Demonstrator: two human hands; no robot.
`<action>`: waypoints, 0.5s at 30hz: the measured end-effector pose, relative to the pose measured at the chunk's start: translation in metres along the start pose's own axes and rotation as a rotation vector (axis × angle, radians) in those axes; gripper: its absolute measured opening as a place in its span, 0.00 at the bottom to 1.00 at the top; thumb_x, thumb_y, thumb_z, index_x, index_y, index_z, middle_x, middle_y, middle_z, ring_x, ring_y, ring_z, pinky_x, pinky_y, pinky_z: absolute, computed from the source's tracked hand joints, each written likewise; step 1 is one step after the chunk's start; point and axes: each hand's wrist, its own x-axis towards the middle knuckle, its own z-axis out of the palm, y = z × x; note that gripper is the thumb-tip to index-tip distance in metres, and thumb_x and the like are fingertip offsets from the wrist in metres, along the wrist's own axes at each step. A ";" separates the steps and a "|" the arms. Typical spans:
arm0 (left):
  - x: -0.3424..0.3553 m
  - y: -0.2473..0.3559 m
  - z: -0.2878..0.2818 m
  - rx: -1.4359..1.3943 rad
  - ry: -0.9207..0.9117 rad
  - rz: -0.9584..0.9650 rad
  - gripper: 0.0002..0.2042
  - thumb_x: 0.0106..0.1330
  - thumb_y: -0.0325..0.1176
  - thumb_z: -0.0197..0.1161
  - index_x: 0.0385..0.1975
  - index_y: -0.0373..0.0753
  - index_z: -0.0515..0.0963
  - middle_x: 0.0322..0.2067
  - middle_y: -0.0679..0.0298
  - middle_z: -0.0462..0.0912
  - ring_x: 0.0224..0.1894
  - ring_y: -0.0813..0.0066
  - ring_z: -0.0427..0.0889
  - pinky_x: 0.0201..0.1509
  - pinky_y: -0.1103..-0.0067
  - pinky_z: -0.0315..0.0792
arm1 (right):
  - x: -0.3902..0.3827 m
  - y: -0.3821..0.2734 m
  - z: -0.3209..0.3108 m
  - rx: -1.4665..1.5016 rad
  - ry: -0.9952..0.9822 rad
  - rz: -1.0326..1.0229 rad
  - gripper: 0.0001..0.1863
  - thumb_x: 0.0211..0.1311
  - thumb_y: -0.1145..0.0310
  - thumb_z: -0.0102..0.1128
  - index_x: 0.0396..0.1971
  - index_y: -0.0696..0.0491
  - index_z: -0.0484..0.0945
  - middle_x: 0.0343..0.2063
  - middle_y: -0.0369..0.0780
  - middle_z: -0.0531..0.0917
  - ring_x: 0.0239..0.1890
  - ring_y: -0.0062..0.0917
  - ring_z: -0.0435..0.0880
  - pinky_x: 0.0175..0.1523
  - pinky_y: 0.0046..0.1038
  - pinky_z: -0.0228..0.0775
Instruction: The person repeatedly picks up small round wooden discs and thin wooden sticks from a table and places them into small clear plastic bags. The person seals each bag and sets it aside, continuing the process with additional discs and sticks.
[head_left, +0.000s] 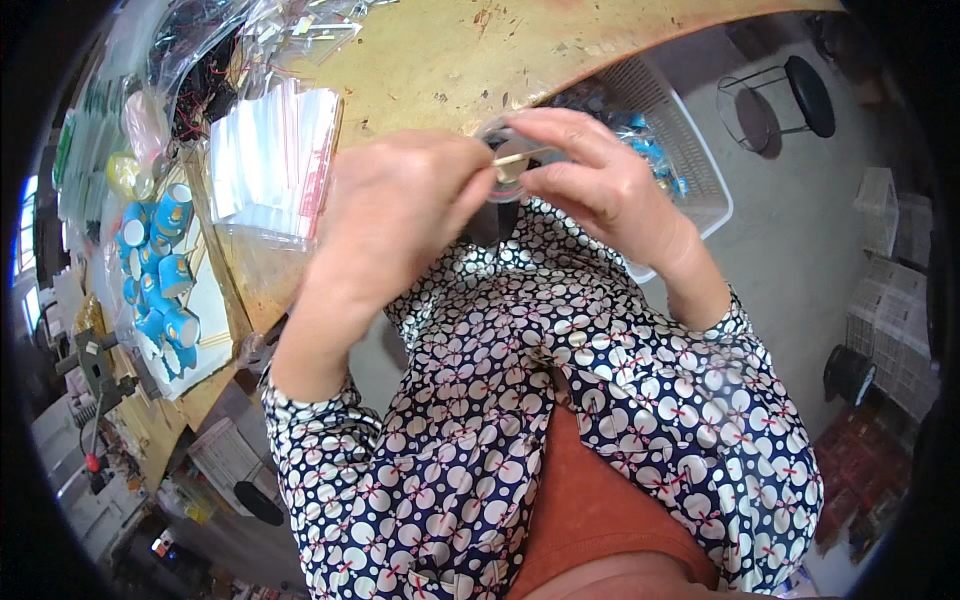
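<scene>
Worktable (pixel 440 60) beyond, stick (pixel 514 158) partly behind left hand (pixel 415 190)

Glossy clear plastic bags (pixel 272 160)

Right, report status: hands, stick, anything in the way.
Left hand pinching pale stick. Right hand close to its other end, grip unclear. Plastic bags left, white basket right; neither between the hands.

Soft, even light falls across wooden tabletop (pixel 440 70); glare whitens clear plastic bags (pixel 272 160). Left hand (pixel 395 190) motion-blurred, window (pixel 27 230) overexposed at left rim, straight edges bowed, corners black.
</scene>
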 end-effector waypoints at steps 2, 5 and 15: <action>-0.002 -0.005 0.034 0.103 -0.077 0.027 0.08 0.64 0.37 0.65 0.28 0.42 0.86 0.28 0.54 0.86 0.30 0.56 0.86 0.32 0.65 0.78 | 0.004 -0.011 0.003 0.024 0.016 -0.061 0.09 0.53 0.78 0.68 0.36 0.58 0.83 0.54 0.50 0.82 0.57 0.45 0.82 0.61 0.38 0.78; 0.009 0.001 0.061 0.149 -0.210 0.053 0.08 0.63 0.36 0.63 0.27 0.43 0.85 0.28 0.51 0.85 0.30 0.54 0.86 0.32 0.61 0.78 | -0.018 -0.002 0.008 0.166 0.038 -0.004 0.09 0.61 0.77 0.67 0.41 0.62 0.82 0.55 0.54 0.80 0.60 0.49 0.79 0.65 0.45 0.73; 0.043 0.011 0.022 -0.193 -0.144 0.253 0.05 0.63 0.31 0.70 0.35 0.41 0.83 0.33 0.59 0.83 0.36 0.53 0.84 0.40 0.65 0.78 | -0.040 0.015 -0.054 0.178 0.002 0.103 0.06 0.65 0.75 0.64 0.36 0.61 0.77 0.56 0.50 0.80 0.59 0.46 0.79 0.62 0.41 0.74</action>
